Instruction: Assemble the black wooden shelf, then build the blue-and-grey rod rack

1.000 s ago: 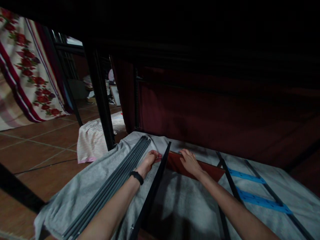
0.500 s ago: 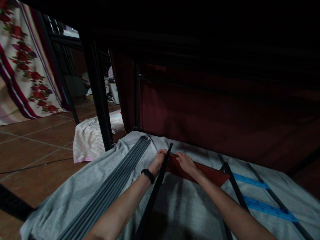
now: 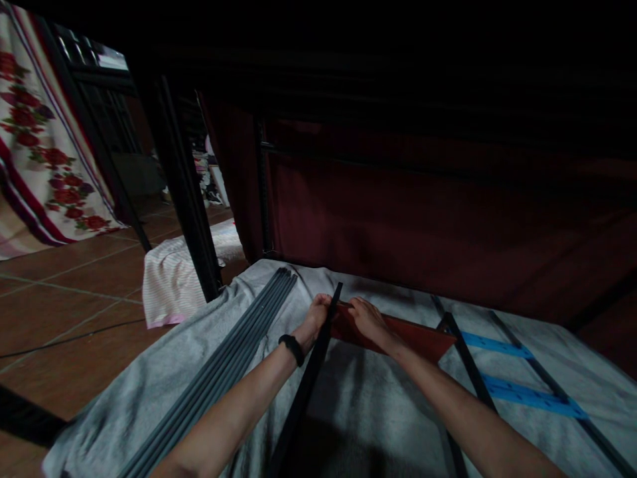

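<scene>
Grey cloth (image 3: 164,385) covers the tiled floor (image 3: 60,299) under a dark frame. Left hand (image 3: 314,320) has its fingers curled shut around a black bar (image 3: 303,392), arm extended forward. Right hand (image 3: 365,318) rests flat, fingers slightly spread, pressing the red panel (image 3: 423,338). Bar's long axis runs away from the person, far end meeting the panel's left edge. Grey rods (image 3: 223,372) lie just left.
</scene>
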A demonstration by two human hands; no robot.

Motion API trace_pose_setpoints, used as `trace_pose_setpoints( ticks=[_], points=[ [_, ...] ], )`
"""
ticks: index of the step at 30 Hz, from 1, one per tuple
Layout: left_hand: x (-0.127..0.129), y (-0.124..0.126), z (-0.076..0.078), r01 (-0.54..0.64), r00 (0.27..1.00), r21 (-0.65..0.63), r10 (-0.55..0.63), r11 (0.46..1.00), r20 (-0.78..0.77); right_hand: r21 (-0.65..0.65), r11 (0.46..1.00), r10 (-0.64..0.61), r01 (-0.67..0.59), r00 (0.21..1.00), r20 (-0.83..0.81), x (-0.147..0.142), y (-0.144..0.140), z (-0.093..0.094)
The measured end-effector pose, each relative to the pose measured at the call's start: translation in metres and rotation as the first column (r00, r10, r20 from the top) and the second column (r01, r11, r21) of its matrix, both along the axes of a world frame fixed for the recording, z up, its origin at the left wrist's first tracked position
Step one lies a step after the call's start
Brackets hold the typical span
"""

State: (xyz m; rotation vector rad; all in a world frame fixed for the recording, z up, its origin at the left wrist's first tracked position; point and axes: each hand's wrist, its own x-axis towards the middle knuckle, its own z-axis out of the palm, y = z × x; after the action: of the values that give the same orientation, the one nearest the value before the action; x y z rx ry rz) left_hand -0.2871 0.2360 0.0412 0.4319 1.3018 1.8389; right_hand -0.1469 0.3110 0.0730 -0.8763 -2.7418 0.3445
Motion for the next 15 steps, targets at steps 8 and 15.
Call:
trace_pose_setpoints(
  ticks=[8, 15],
  points=[
    [-0.005, 0.006, -0.002, -0.007, 0.99, -0.109, -0.008, 0.994, -0.139, -0.018, 1.0, 0.013, -0.013, 1.0, 0.001, 0.0, 0.006, 0.002],
    [-0.024, -0.019, -0.031, -0.045, 0.924, -0.263, -0.06, 0.964, -0.379, -0.026, 0.998, 0.064, -0.064, 0.998, -0.009, 0.004, 0.005, 0.003]
  ],
)
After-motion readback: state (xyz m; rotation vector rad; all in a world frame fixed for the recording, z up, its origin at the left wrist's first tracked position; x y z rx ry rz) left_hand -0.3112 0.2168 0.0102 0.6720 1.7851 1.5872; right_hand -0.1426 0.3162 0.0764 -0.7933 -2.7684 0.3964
